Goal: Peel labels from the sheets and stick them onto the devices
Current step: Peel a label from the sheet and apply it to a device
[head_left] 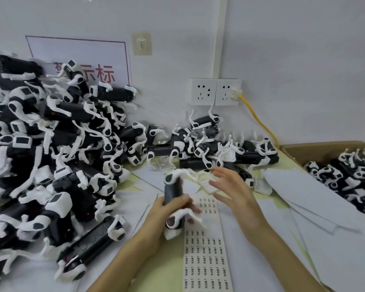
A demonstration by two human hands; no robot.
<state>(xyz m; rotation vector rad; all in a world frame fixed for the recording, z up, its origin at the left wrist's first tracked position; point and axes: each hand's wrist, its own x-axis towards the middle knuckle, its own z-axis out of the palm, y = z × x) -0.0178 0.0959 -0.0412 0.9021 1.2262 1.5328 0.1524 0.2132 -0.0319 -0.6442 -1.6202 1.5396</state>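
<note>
A worker's left hand (167,209) grips a black-and-white device (172,189) by its dark body, fingers curled tight around it, its white legs jutting above and below the grasp; the right hand (234,192), blurred, hovers just beside it with fingers spread apart and holding nothing; the label sheet (207,260) lies flat on the table directly beneath both sets of fingers, rows of small printed labels running toward the wrists; a tall heap of devices (51,154) rises beyond the left knuckles; plain white sheets (303,190) and a cardboard box (325,149) holding more devices (346,173) lie out past the right fingertips.
</note>
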